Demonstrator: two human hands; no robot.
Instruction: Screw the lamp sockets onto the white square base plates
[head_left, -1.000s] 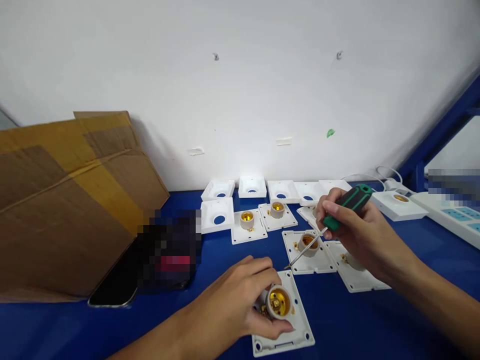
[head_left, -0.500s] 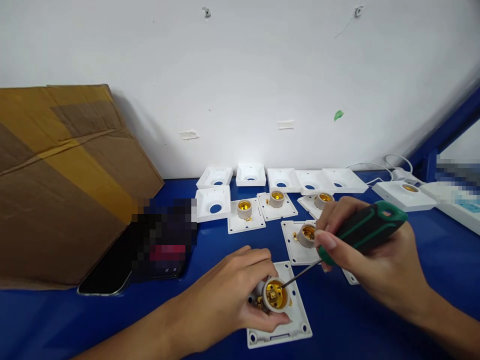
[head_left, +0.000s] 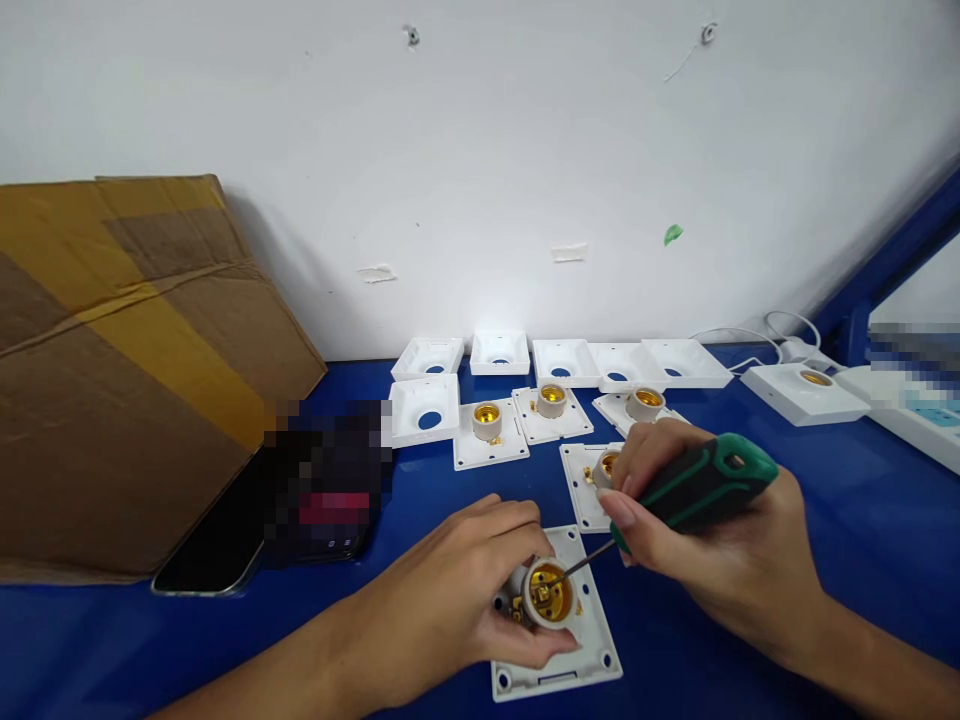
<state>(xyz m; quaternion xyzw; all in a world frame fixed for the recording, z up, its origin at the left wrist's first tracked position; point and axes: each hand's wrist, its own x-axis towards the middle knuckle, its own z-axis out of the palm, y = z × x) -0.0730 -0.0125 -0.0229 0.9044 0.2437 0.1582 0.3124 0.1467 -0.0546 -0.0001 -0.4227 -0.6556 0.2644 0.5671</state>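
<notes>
My left hand (head_left: 457, 590) is wrapped round a beige lamp socket (head_left: 546, 592) with a brass inside, tilted towards me on its white square plate (head_left: 592, 650) at the front of the blue table. My right hand (head_left: 712, 545) grips a green and black screwdriver (head_left: 694, 485). Its thin metal shaft slants down to the left, and the tip sits inside the socket's brass mouth.
Several more socket plates (head_left: 491, 440) and white covers with round holes (head_left: 427, 412) lie in rows behind, near the white wall. A cardboard box (head_left: 127, 370) leans at the left, with a phone (head_left: 206, 565) beside it. A white socket unit (head_left: 806, 392) and cable sit at the right.
My right hand has brought the screwdriver down and left, from above the other plates to the held socket; its tip is now inside. The left hand has tipped the socket up slightly.
</notes>
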